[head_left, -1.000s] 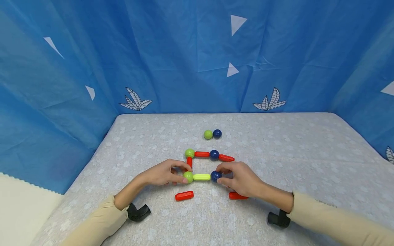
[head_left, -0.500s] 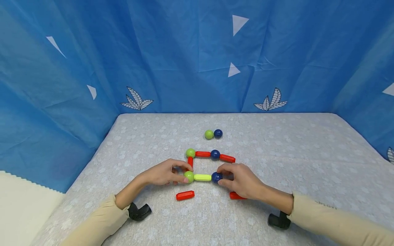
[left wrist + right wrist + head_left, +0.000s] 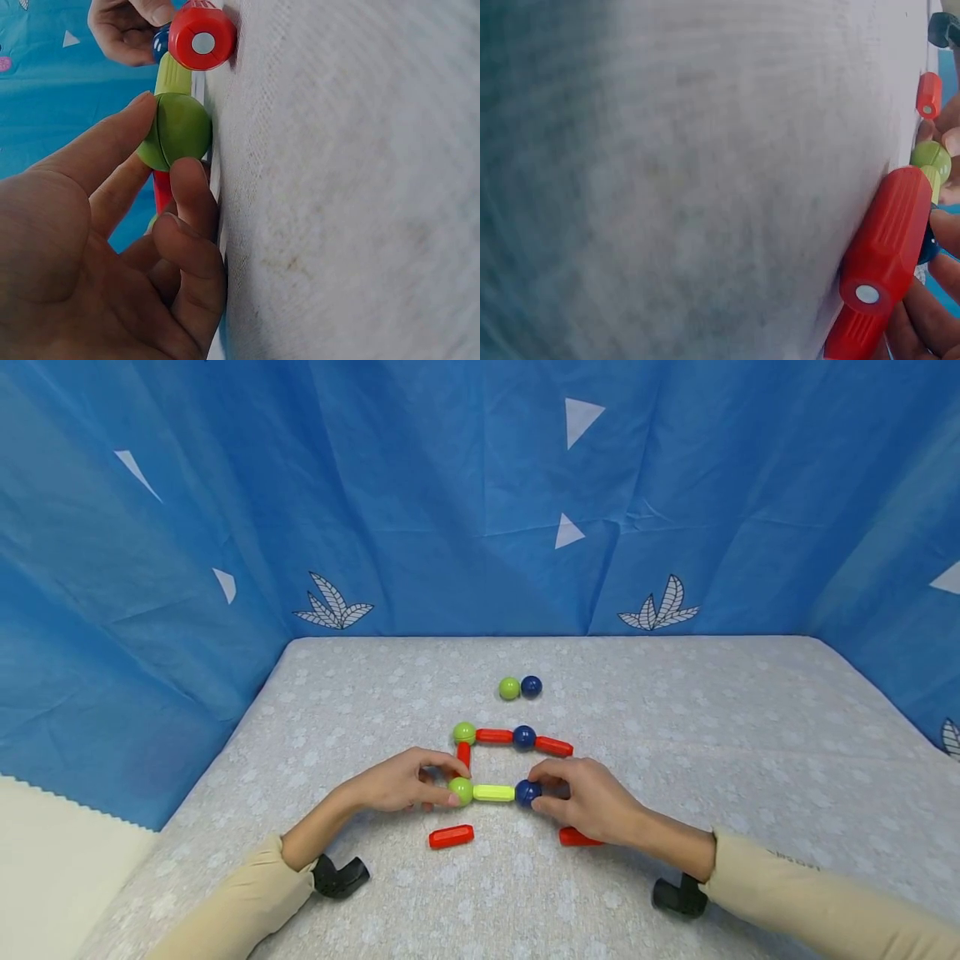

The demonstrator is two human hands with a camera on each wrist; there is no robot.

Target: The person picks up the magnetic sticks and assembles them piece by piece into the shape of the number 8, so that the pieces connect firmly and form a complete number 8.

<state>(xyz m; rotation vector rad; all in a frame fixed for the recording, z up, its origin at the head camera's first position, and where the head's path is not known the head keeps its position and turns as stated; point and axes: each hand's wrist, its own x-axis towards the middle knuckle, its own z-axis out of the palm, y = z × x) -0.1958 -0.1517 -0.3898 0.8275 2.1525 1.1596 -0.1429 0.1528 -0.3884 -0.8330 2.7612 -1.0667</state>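
My left hand [image 3: 408,782] pinches a light green ball [image 3: 462,792] between thumb and fingers; the left wrist view shows the fingertips on that ball [image 3: 186,131]. With thumb and forefinger, my right hand [image 3: 588,795] holds a dark blue ball [image 3: 526,793]. A yellow-green magnetic rod [image 3: 493,793] bridges the two balls. From the held green ball a red rod [image 3: 463,758] runs back to another green ball [image 3: 465,732]. There a second red rod [image 3: 495,737] leads to a blue ball [image 3: 524,737], and a third red rod [image 3: 554,746] sticks out rightward.
One loose red rod [image 3: 452,837] lies in front of the joined pieces. Another red rod [image 3: 577,837] is partly covered by my right hand. Behind the shape, a spare green ball [image 3: 509,688] and blue ball [image 3: 531,686] sit side by side on the patterned tablecloth [image 3: 675,718].
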